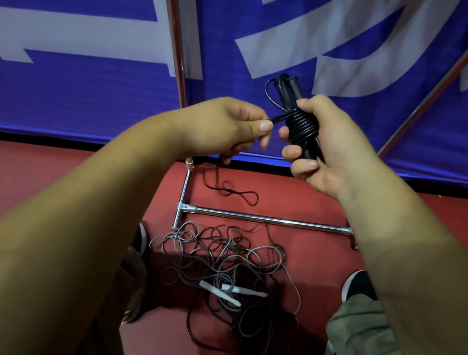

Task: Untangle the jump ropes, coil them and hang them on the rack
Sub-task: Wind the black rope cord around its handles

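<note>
Now the right hand point(320, 148) grips one black jump rope point(299, 123), nearly wound; the left hand point(228, 127) pinches its loose end point(279, 117). A tangled pile point(221, 267) waits on the floor point(40, 192).

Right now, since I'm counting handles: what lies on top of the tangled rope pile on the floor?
Two slim white handles rest on the tangled grey and black rope pile. Anything buried beneath the loops is hidden.

The person wears olive trousers point(367, 336) and black shoes point(361, 285) with white soles.
</note>
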Tool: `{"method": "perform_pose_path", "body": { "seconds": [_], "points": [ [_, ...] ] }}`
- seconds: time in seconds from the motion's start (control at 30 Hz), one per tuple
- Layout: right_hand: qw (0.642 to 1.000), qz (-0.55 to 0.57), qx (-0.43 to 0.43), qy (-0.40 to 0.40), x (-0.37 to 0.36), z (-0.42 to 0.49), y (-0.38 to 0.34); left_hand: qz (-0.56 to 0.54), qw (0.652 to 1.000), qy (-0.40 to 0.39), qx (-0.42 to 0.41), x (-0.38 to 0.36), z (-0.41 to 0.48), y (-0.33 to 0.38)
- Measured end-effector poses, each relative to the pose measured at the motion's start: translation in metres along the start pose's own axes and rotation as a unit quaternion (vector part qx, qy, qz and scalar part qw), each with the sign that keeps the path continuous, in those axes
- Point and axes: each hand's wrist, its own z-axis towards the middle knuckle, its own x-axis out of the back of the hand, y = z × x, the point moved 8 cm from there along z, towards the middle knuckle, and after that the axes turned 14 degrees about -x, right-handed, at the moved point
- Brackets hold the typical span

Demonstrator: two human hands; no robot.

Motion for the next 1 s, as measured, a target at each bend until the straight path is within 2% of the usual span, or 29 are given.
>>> {"method": "perform_pose_path", "body": {
  "seconds": [0.17,0.27,0.37,0.47,0.5,0.6,0.7,1.0],
  "points": [
    [0.999,0.018,-0.016,-0.027,-0.004,-0.006,0.003,0.087,0.996,0.009,0.002,0.007,0.002,-0.002],
    [0.999,0.039,-0.016,-0.021,-0.006,-0.009,0.005,0.064,0.998,0.018,0.005,0.005,0.004,-0.006],
    [1.0,0.017,0.003,-0.021,-0.007,-0.012,0.0,-0.046,0.998,0.037,0.036,0.005,0.003,-0.014],
    [0.998,-0.047,0.024,-0.024,-0.011,-0.015,-0.004,-0.222,0.97,0.091,0.048,0.009,0.004,-0.011],
    [0.996,-0.078,0.025,-0.028,-0.014,-0.016,-0.002,-0.244,0.962,0.112,0.039,0.012,0.005,-0.007],
    [0.989,-0.136,0.001,-0.061,-0.027,-0.018,0.012,-0.164,0.973,0.164,0.009,0.02,0.006,0.0],
    [0.986,-0.133,-0.036,-0.094,-0.035,-0.02,0.024,-0.092,0.981,0.169,-0.019,0.02,0.007,0.003],
    [0.972,-0.051,-0.138,-0.182,-0.033,-0.019,0.035,-0.107,0.976,0.182,-0.057,0.021,0.006,0.013]
  ]
}}
